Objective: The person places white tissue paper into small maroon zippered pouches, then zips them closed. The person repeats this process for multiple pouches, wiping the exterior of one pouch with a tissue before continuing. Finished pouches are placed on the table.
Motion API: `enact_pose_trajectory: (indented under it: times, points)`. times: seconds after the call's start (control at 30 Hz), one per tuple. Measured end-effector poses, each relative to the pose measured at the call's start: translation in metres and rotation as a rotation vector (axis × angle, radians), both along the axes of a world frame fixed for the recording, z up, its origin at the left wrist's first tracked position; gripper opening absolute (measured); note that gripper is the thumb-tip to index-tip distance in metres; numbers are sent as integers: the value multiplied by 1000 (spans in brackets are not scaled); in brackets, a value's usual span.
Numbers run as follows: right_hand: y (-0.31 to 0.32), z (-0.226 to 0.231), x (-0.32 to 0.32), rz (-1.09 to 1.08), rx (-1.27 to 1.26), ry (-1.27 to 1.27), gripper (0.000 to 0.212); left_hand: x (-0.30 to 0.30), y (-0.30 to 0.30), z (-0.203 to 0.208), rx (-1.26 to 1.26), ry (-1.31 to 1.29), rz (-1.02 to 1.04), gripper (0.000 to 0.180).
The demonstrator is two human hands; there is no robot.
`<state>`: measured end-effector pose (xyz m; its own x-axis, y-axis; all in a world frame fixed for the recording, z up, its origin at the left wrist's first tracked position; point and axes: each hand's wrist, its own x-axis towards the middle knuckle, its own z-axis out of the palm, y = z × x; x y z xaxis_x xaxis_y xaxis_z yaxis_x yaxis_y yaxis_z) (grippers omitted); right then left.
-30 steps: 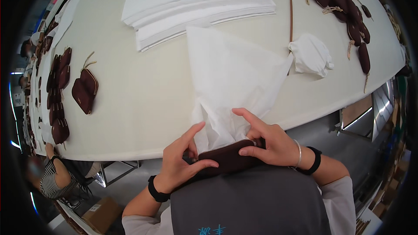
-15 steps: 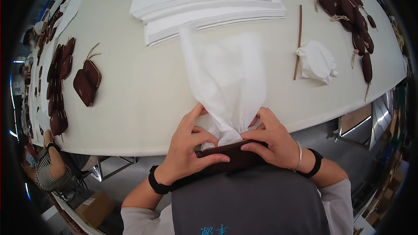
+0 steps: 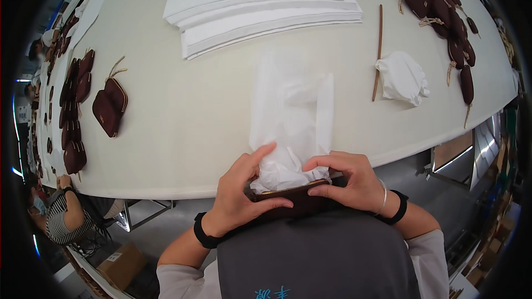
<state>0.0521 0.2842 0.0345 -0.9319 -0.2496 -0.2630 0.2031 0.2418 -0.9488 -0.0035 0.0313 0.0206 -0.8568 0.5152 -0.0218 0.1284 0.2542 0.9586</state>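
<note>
A dark maroon zip pouch [image 3: 293, 201] lies against my apron at the table's front edge, its toothed mouth spread wide. Thin white tissue paper [image 3: 281, 167] is bunched into that mouth, and its loose end trails flat over the tabletop. My left hand [image 3: 235, 189] grips the pouch's left end, thumb along the front and index finger stretched beside the paper. At the right end, my right hand [image 3: 354, 181] has its thumb on the zip edge and its index finger curled over the crumpled tissue. The pouch's inside is hidden by the paper.
A stack of white sheets [image 3: 266, 8] lies at the far side. To the right are a brown stick [image 3: 379, 52], a crumpled white wad [image 3: 403, 79] and a heap of maroon pouches [image 3: 440, 11]. More pouches [image 3: 110, 106] lie left, near a seated co-worker [image 3: 66, 218].
The tissue has been drawn nearer and bunched at the pouch mouth. My left index finger has straightened, and my right index finger has come in over the paper.
</note>
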Motion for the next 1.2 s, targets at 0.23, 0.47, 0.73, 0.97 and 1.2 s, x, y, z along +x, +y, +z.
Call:
enact_pose_trajectory:
  times: [0.23, 0.47, 0.73, 0.97, 1.2]
  points:
    - [-5, -7, 4, -57, 89, 408, 31, -3, -7, -4, -112, 368, -118, 51]
    - [4, -15, 1, 170, -53, 304, 36, 0, -11, -15, 52, 288, -142, 49]
    - [4, -13, -6, 96, -210, -67, 48, 0, 4, 0, 321, -276, 17, 60]
    - [-2, -7, -2, 61, -22, 209, 33, -13, -5, -10, -12, 188, -246, 71]
    - [-1, -7, -5, 129, -31, 187, 33, -7, -9, -11, -58, 161, -241, 76]
